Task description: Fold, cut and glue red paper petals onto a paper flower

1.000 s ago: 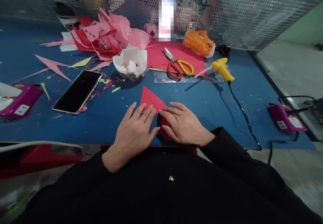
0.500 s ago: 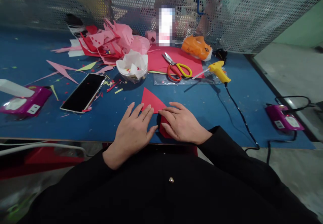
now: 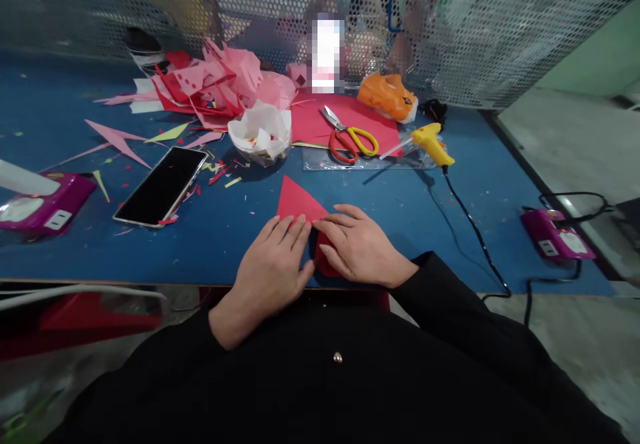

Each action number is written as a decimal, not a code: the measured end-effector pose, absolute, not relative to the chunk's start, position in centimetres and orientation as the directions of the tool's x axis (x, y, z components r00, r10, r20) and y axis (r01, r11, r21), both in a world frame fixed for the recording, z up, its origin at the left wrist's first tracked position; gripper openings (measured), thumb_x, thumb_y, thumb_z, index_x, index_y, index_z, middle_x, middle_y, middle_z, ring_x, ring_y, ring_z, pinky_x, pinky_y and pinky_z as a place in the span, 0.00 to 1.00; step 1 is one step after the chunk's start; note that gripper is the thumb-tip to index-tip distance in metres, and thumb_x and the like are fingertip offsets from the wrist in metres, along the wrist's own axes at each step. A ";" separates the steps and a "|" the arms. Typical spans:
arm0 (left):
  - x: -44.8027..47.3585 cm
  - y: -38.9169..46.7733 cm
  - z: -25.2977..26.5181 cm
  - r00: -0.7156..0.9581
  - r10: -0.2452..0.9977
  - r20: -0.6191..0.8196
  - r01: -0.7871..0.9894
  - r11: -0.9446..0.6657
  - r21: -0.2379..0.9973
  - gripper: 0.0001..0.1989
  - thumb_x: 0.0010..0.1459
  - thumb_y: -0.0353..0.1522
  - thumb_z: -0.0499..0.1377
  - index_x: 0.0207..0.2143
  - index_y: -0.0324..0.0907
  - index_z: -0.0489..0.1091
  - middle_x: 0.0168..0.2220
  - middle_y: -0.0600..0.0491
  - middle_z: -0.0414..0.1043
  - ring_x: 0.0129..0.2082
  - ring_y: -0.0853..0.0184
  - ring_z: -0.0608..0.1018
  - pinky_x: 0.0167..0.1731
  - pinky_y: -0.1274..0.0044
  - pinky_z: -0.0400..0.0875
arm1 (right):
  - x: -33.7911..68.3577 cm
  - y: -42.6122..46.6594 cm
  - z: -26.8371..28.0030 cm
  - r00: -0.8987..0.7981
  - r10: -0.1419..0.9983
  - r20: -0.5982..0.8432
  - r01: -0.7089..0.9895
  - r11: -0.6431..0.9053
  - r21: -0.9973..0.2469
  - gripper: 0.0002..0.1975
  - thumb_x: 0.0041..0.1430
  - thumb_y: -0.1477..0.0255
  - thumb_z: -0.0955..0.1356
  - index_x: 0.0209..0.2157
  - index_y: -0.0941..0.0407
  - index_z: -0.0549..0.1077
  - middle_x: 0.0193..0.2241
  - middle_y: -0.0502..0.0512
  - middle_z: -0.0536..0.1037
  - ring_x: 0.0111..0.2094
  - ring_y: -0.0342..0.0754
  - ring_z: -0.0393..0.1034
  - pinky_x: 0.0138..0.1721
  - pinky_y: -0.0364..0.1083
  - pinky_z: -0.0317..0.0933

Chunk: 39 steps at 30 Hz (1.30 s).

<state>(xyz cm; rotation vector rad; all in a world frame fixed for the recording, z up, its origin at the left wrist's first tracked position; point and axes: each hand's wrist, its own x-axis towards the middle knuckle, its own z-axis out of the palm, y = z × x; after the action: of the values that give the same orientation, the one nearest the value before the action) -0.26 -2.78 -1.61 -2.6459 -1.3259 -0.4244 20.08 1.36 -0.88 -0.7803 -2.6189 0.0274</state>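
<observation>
A folded piece of red paper (image 3: 299, 199) lies on the blue table near its front edge, one pointed corner directed away from me. My left hand (image 3: 274, 256) rests flat across its left part, fingers stretched out and fingertips pressing on the sheet. On the right part lies my right hand (image 3: 364, 247), its fingers extended over the paper and the thumb lower down on it. Both hands cover much of the paper, so its full shape is hidden. Neither hand is visibly wrapped round anything.
Red-and-yellow-handled scissors (image 3: 346, 139) lie on red sheets (image 3: 310, 119). A yellow glue gun (image 3: 433, 143) trails a cord to the right. Left are a paper-lined bowl (image 3: 260, 131), a phone (image 3: 161, 187), pink scraps (image 3: 225, 81) and a purple power strip (image 3: 65, 204).
My left hand has slid slightly towards me and right on the red paper, its fingers closer together. The right hand stays nearly in place. The whole view has shifted a little.
</observation>
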 end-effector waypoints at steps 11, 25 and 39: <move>-0.7 -2.9 -1.9 0.577 0.756 0.310 0.793 -0.609 0.010 0.26 0.66 0.37 0.53 0.58 0.26 0.69 0.59 0.36 0.72 0.56 0.48 0.75 0.59 0.55 0.66 | 19.9 1.4 -1.0 -0.754 0.525 0.395 0.522 0.844 -0.124 0.17 0.69 0.70 0.59 0.49 0.66 0.72 0.44 0.67 0.82 0.48 0.56 0.77 0.60 0.58 0.60; -0.5 -2.9 -2.1 0.563 0.753 0.340 0.807 -0.589 -0.031 0.23 0.67 0.41 0.53 0.54 0.36 0.74 0.55 0.36 0.75 0.54 0.48 0.76 0.59 0.53 0.63 | 20.2 1.7 -1.0 -0.700 0.611 0.370 0.533 0.792 -0.299 0.15 0.69 0.72 0.59 0.51 0.60 0.70 0.46 0.63 0.82 0.47 0.51 0.77 0.59 0.55 0.61; -0.6 -2.6 -2.6 0.553 0.765 0.332 0.821 -0.569 -0.056 0.27 0.68 0.47 0.50 0.59 0.40 0.70 0.57 0.41 0.74 0.54 0.50 0.75 0.61 0.54 0.59 | 21.3 0.4 -1.1 -0.493 0.791 0.363 0.610 0.612 -0.504 0.18 0.71 0.69 0.57 0.58 0.56 0.67 0.53 0.61 0.79 0.52 0.52 0.76 0.53 0.53 0.70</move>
<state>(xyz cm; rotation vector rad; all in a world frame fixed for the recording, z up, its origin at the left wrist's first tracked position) -0.58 -2.57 -2.56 -2.5828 -1.3366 -0.4026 21.30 0.44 -1.12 -1.0996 -2.2680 0.4166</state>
